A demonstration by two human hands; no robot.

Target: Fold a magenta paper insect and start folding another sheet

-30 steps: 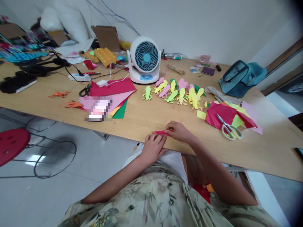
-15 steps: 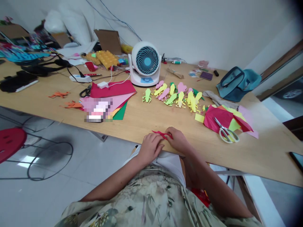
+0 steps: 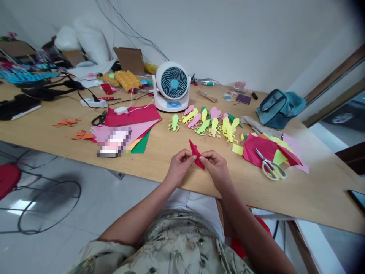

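A small folded piece of red paper (image 3: 197,156) is held upright just over the front edge of the table. My left hand (image 3: 182,164) pinches its left side between thumb and fingers. On its other side, my right hand (image 3: 214,167) grips it the same way, the two thumbs close together near the middle. Beyond my hands lie several folded paper figures (image 3: 213,123) in yellow, pink and green. To the right, scissors (image 3: 270,167) with pale handles rest on crumpled red paper (image 3: 255,149).
A white fan (image 3: 172,89) stands at the back of the wooden table (image 3: 159,167). Coloured sheets (image 3: 141,145) and a blurred-out phone (image 3: 115,141) lie to the left, near orange folded figures (image 3: 81,135). At right are a teal bag (image 3: 281,108) and a dark-screened device (image 3: 356,199).
Both hands have lifted slightly and turned the red paper from lying flat to upright. My fingers no longer cover it and more of it shows. The view has shifted slightly.
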